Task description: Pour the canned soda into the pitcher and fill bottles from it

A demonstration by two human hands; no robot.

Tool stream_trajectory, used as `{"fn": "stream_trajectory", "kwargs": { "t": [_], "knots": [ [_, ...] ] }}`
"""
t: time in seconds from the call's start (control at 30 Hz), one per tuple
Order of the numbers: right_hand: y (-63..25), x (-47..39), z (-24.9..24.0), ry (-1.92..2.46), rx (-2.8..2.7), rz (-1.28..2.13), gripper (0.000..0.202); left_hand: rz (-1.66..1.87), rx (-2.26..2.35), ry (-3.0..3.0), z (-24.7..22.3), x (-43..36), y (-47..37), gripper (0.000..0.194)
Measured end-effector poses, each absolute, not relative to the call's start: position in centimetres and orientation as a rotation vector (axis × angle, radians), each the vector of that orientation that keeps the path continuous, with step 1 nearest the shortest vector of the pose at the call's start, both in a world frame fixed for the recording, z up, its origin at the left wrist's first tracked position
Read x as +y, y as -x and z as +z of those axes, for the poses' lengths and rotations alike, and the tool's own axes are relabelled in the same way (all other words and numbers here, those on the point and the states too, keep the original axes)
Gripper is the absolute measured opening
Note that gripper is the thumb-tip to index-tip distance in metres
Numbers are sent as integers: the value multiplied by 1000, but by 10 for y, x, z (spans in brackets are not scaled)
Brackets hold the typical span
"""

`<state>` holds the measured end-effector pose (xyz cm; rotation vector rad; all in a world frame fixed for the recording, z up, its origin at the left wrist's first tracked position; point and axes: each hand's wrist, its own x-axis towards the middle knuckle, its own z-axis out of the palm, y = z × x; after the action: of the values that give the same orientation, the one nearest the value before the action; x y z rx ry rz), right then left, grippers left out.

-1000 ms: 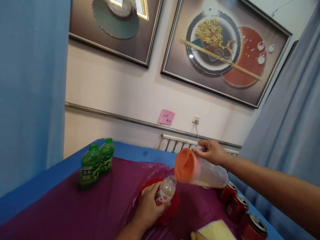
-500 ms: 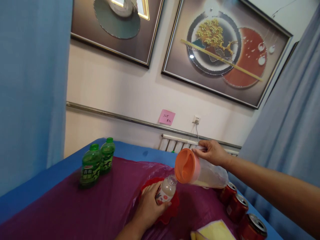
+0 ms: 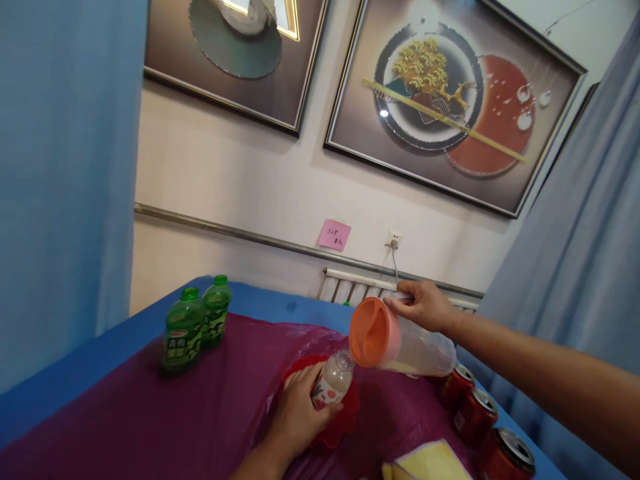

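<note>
Indoors, between blue curtains (image 3: 65,167), the hands (image 3: 296,405) clasp a bottle (image 3: 334,381) and pitcher (image 3: 415,348) over purple sheeting (image 3: 170,420).

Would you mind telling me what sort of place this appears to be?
Probably a curtained-off part of an indoor room, though its use is unclear: blue curtains hang on both sides, and framed pictures and a radiator are along the wall.
</note>
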<state>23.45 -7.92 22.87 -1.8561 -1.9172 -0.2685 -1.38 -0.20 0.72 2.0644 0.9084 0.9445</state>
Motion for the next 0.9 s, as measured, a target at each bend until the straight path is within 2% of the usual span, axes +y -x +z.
{"fn": "stream_trajectory", "kwargs": {
  "t": [0.9],
  "knots": [
    [-236,-81,229,1875,-1905,-255,48,960,922,-2099,5,-2,14,69]
  ]
}}
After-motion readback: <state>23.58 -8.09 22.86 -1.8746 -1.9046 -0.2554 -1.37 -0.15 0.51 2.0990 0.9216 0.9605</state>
